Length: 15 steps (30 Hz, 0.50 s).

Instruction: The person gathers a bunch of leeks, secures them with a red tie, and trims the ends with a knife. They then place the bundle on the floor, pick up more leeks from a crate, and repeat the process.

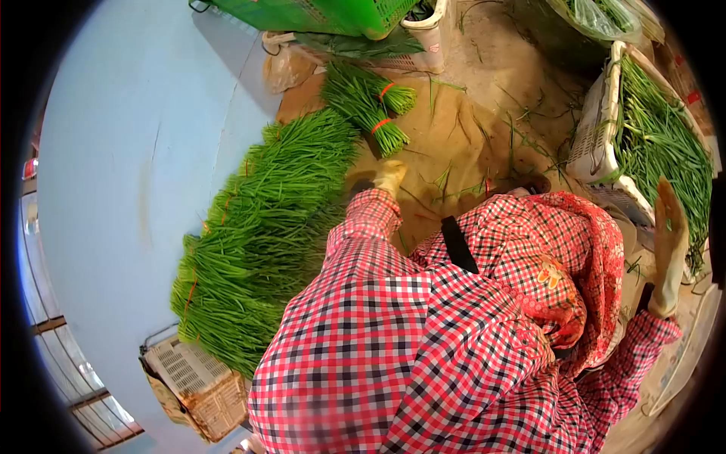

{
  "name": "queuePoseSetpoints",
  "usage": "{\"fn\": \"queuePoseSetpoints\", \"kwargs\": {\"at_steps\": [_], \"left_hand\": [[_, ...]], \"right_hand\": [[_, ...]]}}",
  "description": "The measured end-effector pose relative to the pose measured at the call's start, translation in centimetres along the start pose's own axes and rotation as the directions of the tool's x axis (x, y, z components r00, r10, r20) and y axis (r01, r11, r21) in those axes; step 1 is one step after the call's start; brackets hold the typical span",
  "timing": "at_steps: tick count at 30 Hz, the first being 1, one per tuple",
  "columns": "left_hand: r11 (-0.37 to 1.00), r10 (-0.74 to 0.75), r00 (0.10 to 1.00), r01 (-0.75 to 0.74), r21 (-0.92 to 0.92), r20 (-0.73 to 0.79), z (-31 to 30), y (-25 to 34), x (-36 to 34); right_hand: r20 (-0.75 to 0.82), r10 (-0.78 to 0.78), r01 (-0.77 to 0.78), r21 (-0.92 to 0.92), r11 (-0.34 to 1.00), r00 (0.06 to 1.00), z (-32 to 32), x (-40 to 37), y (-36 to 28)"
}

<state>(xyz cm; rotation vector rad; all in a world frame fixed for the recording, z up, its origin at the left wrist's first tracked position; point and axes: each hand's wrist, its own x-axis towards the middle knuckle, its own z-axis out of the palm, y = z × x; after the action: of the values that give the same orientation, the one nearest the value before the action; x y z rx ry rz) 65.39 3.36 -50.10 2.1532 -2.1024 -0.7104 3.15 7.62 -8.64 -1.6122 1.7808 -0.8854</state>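
My left hand [389, 177], in a cream glove, is low over the brown floor covering, just below two green bundles [363, 106] tied with red bands. Its fingers are foreshortened, and whether they hold anything cannot be made out. To the left lies a long pile of green stalk bundles [265, 219], some with red bands showing. At the far right my right hand [669, 250], also gloved, has its fingers stretched out over the edge of a white crate [601, 136] filled with loose long green stalks [658, 144]. Nothing is seen in that hand.
A green crate [325, 15] is at the top, beside a white container [427, 38]. Clear plastic with greens [605, 19] lies at the upper right. A beige crate [197, 378] stands at the lower left by the pale blue wall [136, 181]. Loose stalks litter the floor.
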Motion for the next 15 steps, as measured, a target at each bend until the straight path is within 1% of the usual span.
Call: {"fn": "queuePoseSetpoints", "kwargs": {"at_steps": [1,3,4,6,7,8,9,10,11,12,13,14,15], "left_hand": [[0.998,0.057,0.998,-0.056,0.013,-0.006,1.0,0.6,0.0],[0.993,0.121,0.992,-0.121,0.014,0.021,2.6,1.4,0.3],[0.993,0.117,0.991,-0.117,-0.007,0.062,3.0,1.7,-0.1],[0.995,0.022,0.962,0.005,-0.097,0.271,2.7,2.6,-1.3],[0.968,-0.023,0.964,0.088,-0.234,0.267,3.6,2.1,-1.7],[0.915,-0.071,0.962,0.168,-0.367,0.265,4.6,1.5,-2.1],[0.837,-0.12,0.956,0.243,-0.489,0.269,5.8,0.8,-2.6],[0.737,-0.167,0.945,0.308,-0.601,0.281,7.1,0.3,-3.0],[0.597,-0.228,0.929,0.37,-0.712,0.291,8.2,-0.4,-4.2],[0.406,-0.186,0.923,0.386,-0.829,0.338,8.7,-1.0,-4.7],[0.192,-0.143,0.912,0.406,-0.893,0.384,9.4,-1.7,-5.2],[-0.079,-0.002,0.915,0.401,-0.913,0.403,9.5,-3.2,-5.1],[-0.34,0.145,0.917,0.4,-0.851,0.372,9.7,-3.6,-5.6]], "right_hand": [[0.004,0.007,-0.006,-0.141,0.99,1.0,-0.2,1.2,-0.1],[0.006,0.015,-0.011,-0.421,0.907,1.0,0.1,3.5,-0.6],[0.0,-0.058,0.049,-0.526,0.849,0.998,1.1,4.5,-0.9],[0.081,0.044,0.015,-0.613,0.79,0.996,3.0,6.4,-1.7],[0.122,0.09,0.012,-0.654,0.756,0.988,4.0,7.3,-1.8],[0.205,0.041,0.109,-0.667,0.737,0.978,4.4,8.4,-0.1],[0.261,0.097,0.096,-0.636,0.765,0.96,4.8,9.1,1.1],[0.318,0.154,0.077,-0.609,0.79,0.935,5.0,9.6,2.2],[0.394,0.195,0.083,-0.588,0.805,0.898,5.6,11.1,2.8],[0.457,0.179,-0.019,-0.332,0.943,0.871,6.1,12.8,12.1],[0.482,0.251,-0.109,-0.302,0.947,0.84,6.3,13.4,12.8],[0.509,0.318,-0.198,-0.275,0.941,0.8,6.3,13.6,13.4],[0.53,0.388,-0.296,-0.255,0.921,0.754,5.9,13.6,13.8]]}}
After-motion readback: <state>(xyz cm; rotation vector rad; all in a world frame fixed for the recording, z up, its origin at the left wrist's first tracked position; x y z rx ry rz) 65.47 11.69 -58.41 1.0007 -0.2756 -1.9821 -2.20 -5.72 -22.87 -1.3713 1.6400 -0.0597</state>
